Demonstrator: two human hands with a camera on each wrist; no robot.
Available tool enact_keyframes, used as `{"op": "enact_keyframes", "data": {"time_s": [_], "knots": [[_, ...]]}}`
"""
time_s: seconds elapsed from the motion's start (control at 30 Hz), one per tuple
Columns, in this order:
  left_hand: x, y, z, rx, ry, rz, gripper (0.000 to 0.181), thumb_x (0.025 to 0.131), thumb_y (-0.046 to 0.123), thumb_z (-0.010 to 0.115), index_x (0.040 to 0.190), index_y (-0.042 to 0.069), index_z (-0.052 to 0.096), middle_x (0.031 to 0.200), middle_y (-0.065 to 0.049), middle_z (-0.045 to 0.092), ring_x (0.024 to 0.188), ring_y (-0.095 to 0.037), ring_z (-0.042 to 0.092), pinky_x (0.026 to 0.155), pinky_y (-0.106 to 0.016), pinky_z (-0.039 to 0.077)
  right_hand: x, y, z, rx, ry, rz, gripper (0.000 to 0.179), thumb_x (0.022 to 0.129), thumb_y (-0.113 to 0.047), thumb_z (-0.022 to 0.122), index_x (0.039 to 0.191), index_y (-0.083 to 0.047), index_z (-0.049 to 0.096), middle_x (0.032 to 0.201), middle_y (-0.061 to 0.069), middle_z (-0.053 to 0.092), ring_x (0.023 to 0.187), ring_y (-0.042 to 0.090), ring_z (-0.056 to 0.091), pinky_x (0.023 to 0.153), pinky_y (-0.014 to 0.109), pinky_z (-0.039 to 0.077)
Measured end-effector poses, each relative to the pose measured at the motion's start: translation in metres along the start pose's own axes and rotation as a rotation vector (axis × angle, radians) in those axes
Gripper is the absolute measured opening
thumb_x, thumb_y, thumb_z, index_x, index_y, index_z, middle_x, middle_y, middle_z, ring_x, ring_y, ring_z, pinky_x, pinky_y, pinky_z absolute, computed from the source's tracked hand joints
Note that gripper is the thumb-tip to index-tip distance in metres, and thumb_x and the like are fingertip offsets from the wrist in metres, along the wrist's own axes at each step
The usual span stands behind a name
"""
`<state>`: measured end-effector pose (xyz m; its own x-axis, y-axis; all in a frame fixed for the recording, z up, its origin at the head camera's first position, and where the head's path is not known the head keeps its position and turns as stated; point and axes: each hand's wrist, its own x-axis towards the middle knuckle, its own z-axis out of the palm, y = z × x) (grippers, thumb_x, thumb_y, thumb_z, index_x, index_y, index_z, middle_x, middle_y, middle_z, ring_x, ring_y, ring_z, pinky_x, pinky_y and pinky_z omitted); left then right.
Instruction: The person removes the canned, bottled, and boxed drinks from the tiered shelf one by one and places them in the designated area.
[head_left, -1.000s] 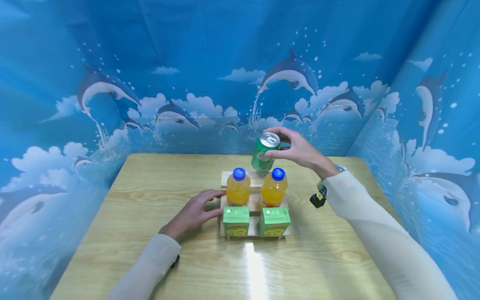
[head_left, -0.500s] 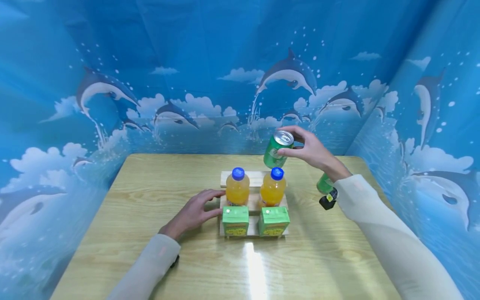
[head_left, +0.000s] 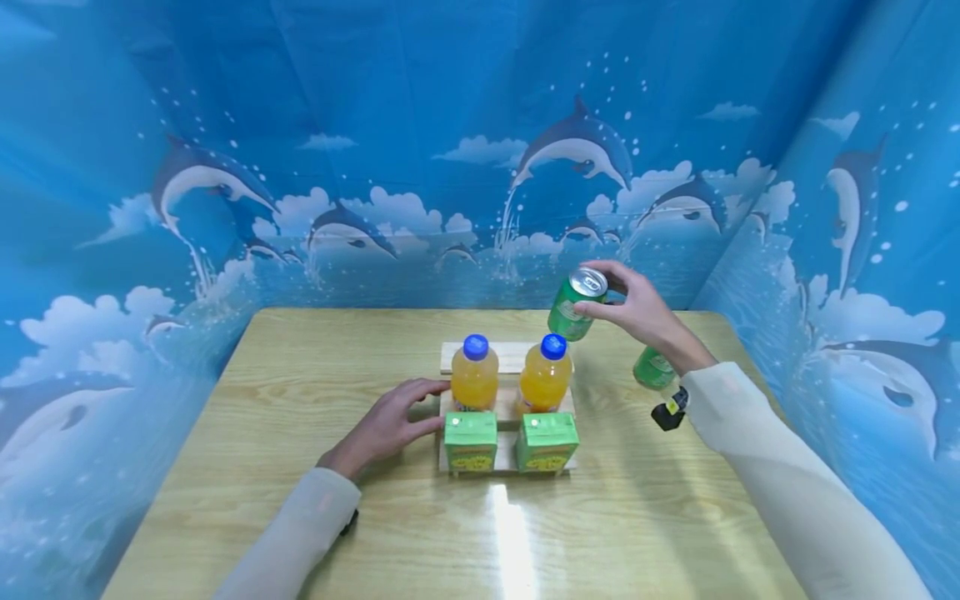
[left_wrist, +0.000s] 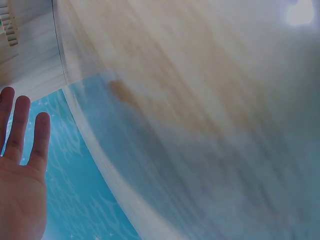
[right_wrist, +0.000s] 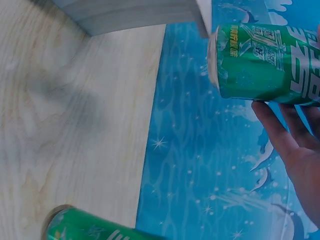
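In the head view, my right hand (head_left: pixel 637 312) grips a green drink can (head_left: pixel 576 307) with thumb and fingers. The can is tilted and held up, behind and right of the right orange bottle. In the right wrist view the can (right_wrist: pixel 270 65) is near the edge of a wooden rack (right_wrist: pixel 135 12). My left hand (head_left: pixel 386 421) is at the left side of the stepped rack (head_left: pixel 506 358), fingertips at its edge. Its fingers look straight in the left wrist view. On the rack stand two orange drink bottles (head_left: pixel 475 379) with blue caps and two green juice boxes (head_left: pixel 471 442).
A second green can (head_left: pixel 654 368) stands on the wooden table (head_left: pixel 300 358), right of the rack, beside my right wrist. A blue dolphin-print curtain (head_left: pixel 420 167) hangs behind and around the table. The rack's top step holds nothing in the head view.
My right hand has moved right with the can, from behind the rack's top step to its back right corner. The second can shows more now. My left hand has stayed put.
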<state>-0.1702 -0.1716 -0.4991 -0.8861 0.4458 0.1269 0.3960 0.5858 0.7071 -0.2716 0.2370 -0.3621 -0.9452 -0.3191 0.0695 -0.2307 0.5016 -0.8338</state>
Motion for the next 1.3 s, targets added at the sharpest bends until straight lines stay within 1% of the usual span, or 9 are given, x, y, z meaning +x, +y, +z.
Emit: {"op": "enact_keyframes", "data": {"time_s": [0.1,0.33,0.5,0.77,0.9,1.03,1.1,1.3], "knots": [[0.0,0.001,-0.001,-0.006,-0.003,-0.01,0.056,0.1,0.025,0.082,0.152,0.015,0.063,0.154,-0.007,0.065,0.143,-0.032,0.061,0.117,-0.055,0.056,-0.004,0.005,-0.001,-0.017,0.01,0.02,0.068,0.102,-0.035,0.08,0.161,-0.019,0.05,0.157,0.013,0.054,0.149,0.037,0.05,0.119,0.065,0.047],[-0.001,0.001,-0.002,-0.009,0.004,0.019,0.055,0.1,0.024,0.082,0.15,0.012,0.064,0.151,-0.009,0.067,0.14,-0.034,0.064,0.115,-0.056,0.057,-0.009,0.016,-0.001,-0.049,0.035,0.057,0.079,0.101,-0.044,0.08,0.166,-0.017,0.044,0.16,0.017,0.052,0.149,0.041,0.05,0.118,0.066,0.048],[-0.001,0.002,-0.002,-0.008,0.001,0.014,0.055,0.1,0.024,0.081,0.151,0.012,0.063,0.151,-0.009,0.067,0.14,-0.034,0.064,0.115,-0.056,0.057,-0.012,0.025,0.0,-0.052,0.064,0.091,0.084,0.098,-0.048,0.082,0.167,-0.02,0.042,0.162,0.016,0.051,0.149,0.041,0.049,0.118,0.067,0.048],[-0.001,0.001,-0.002,-0.003,0.0,0.008,0.055,0.1,0.025,0.082,0.151,0.012,0.063,0.151,-0.009,0.067,0.14,-0.035,0.064,0.115,-0.057,0.056,-0.016,0.041,0.006,-0.06,0.095,0.127,0.088,0.096,-0.051,0.083,0.167,-0.018,0.042,0.161,0.016,0.053,0.15,0.041,0.048,0.121,0.07,0.043],[-0.001,0.001,-0.002,-0.009,-0.006,-0.007,0.056,0.1,0.024,0.082,0.151,0.013,0.063,0.152,-0.009,0.067,0.141,-0.034,0.063,0.115,-0.057,0.056,-0.018,0.046,0.012,-0.074,0.117,0.163,0.091,0.095,-0.055,0.083,0.168,-0.018,0.041,0.162,0.016,0.053,0.152,0.041,0.047,0.122,0.07,0.042],[0.0,0.002,-0.002,-0.015,-0.01,-0.022,0.056,0.099,0.025,0.082,0.151,0.013,0.063,0.153,-0.008,0.066,0.141,-0.034,0.063,0.116,-0.056,0.056,-0.022,0.051,0.016,-0.079,0.142,0.201,0.09,0.096,-0.054,0.082,0.167,-0.018,0.041,0.163,0.017,0.053,0.153,0.042,0.046,0.121,0.071,0.042],[-0.001,0.001,-0.002,-0.01,-0.009,-0.016,0.056,0.1,0.025,0.082,0.151,0.013,0.063,0.152,-0.009,0.066,0.141,-0.034,0.063,0.116,-0.057,0.056,-0.023,0.053,0.019,-0.084,0.156,0.208,0.089,0.097,-0.053,0.082,0.167,-0.017,0.041,0.164,0.018,0.051,0.153,0.043,0.046,0.122,0.071,0.042],[-0.001,0.001,-0.002,-0.017,-0.002,-0.001,0.057,0.099,0.024,0.083,0.151,0.012,0.063,0.152,-0.009,0.067,0.14,-0.034,0.063,0.115,-0.056,0.057,-0.026,0.063,0.027,-0.074,0.203,0.193,0.084,0.1,-0.043,0.081,0.166,-0.01,0.041,0.165,0.023,0.049,0.153,0.046,0.045,0.125,0.069,0.041]]}}
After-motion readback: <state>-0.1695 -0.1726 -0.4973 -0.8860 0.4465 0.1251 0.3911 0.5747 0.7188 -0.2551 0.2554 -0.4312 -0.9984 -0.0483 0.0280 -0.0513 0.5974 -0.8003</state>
